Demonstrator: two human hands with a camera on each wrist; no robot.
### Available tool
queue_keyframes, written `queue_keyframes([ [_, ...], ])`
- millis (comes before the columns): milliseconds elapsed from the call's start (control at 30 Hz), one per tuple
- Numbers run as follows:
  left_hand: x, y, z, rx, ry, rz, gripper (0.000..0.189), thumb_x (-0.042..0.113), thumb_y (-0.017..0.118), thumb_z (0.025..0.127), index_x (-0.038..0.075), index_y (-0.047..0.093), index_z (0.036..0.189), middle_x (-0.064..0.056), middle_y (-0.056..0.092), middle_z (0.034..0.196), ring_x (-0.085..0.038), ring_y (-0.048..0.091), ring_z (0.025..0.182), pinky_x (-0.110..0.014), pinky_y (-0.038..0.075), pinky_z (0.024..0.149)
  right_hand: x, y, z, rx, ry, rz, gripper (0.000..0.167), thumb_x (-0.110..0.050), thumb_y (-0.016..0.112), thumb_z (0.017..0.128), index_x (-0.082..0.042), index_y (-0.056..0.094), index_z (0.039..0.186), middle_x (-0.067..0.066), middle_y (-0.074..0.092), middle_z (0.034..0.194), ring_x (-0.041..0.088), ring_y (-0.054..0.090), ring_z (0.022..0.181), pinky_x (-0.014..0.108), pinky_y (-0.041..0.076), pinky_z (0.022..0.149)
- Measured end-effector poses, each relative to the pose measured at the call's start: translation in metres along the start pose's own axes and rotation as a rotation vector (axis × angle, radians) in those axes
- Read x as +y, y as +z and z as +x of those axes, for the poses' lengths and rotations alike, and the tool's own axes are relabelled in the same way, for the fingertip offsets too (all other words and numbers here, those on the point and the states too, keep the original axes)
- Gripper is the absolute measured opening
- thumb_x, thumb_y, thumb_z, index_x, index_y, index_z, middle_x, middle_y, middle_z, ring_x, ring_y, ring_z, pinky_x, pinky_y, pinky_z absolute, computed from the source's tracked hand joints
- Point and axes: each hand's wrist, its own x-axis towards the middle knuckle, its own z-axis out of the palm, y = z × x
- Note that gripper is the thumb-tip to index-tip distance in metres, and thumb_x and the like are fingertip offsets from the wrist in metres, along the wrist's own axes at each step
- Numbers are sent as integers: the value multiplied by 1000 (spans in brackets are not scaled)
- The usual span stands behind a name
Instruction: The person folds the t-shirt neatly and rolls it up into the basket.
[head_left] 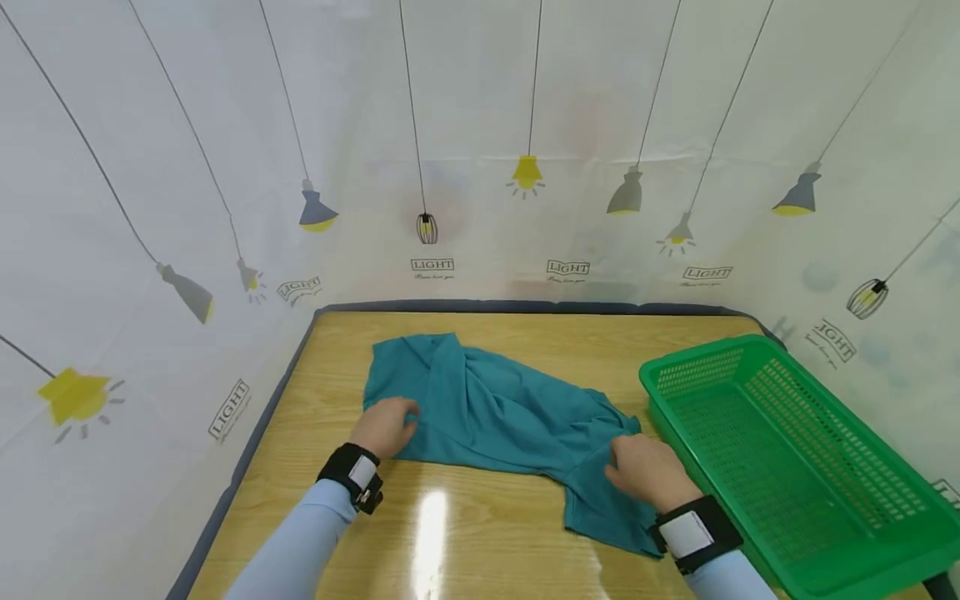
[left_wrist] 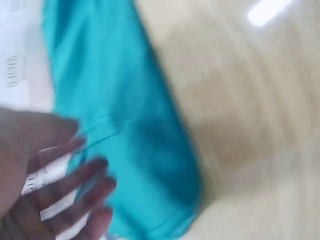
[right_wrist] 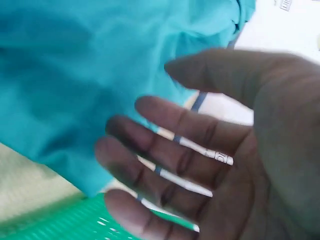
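Note:
A teal garment [head_left: 510, 408] lies spread across the wooden table, with soft folds along its middle and a sleeve-like part reaching toward the front right. Over its left end is my left hand [head_left: 384, 427], fingers spread and loosely bent in the left wrist view, nothing between them and the cloth [left_wrist: 125, 125] beyond. My right hand [head_left: 651, 472] hovers by the front right part, beside the green basket. In the right wrist view its fingers [right_wrist: 160, 117] are apart and relaxed, the palm bare, with the fabric [right_wrist: 75, 75] behind them.
A green plastic basket [head_left: 671, 417] with slatted walls stands on the right of the wooden table [head_left: 495, 533], and no contents show in it. Behind and around the table hangs a white sheet [head_left: 480, 100] printed with lamps. A dark band [head_left: 480, 306] edges the tabletop.

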Motion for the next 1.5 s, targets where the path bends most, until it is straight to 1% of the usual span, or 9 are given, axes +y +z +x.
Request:
queue_keyframes([
  [200,-3,29,15,38,-215,-78,31,34,72,88,5,72,97,-9,72,94,-25,67,86,-40,56,75,7,26,7,15,-8,-30,25,-29,74,82,-7,63,86,7,60,79,22,59,69,40,49,59],
  [367,-6,44,21,49,-220,-148,20,27,75,87,10,64,81,-3,62,77,-18,57,70,-32,46,60,8,48,19,66,-66,-19,54,-37,77,82,-4,61,121,20,58,113,34,64,95,51,54,79],
  [567,-17,36,31,150,-250,-191,19,22,70,91,10,58,81,-4,59,72,-17,53,63,-29,39,54,7,59,58,229,-113,1,56,-39,73,86,-5,60,128,20,54,122,38,58,108,52,52,87],
  [667,-23,28,38,169,-268,-218,20,24,69,92,10,57,83,-5,59,75,-18,53,65,-29,39,55,12,56,76,228,-127,28,53,-38,70,89,-5,60,129,21,54,126,41,55,115,54,49,94],
  [800,-26,14,37,158,-214,-295,19,24,71,90,9,62,84,-7,63,78,-19,55,69,-29,42,59,20,45,77,155,-83,82,44,-29,67,92,-2,62,127,20,59,125,39,58,115,54,49,95],
  [967,-30,-2,29,141,-122,-375,18,23,73,88,8,66,94,-4,65,75,-15,56,65,-28,44,58,22,34,53,155,40,22,26,-20,71,87,5,69,93,18,69,86,31,67,79,45,55,68],
  [1100,-32,-14,21,122,-32,-314,29,20,72,90,8,66,116,-1,65,73,-12,54,61,-27,44,56,19,39,31,157,131,-3,30,-24,72,85,3,66,73,15,64,68,28,64,62,42,52,54],
  [1233,-33,-24,8,104,33,-228,25,17,71,90,11,71,114,-1,69,84,-10,57,67,-27,47,60,19,47,18,131,208,42,33,-28,72,85,0,64,69,13,63,66,26,62,60,41,50,50],
  [1500,-36,-20,-6,65,11,-153,19,20,72,88,11,75,105,2,69,83,-7,57,68,-25,47,60,26,45,26,314,60,4,18,-18,74,83,-5,64,74,9,61,70,25,61,64,40,48,50],
])
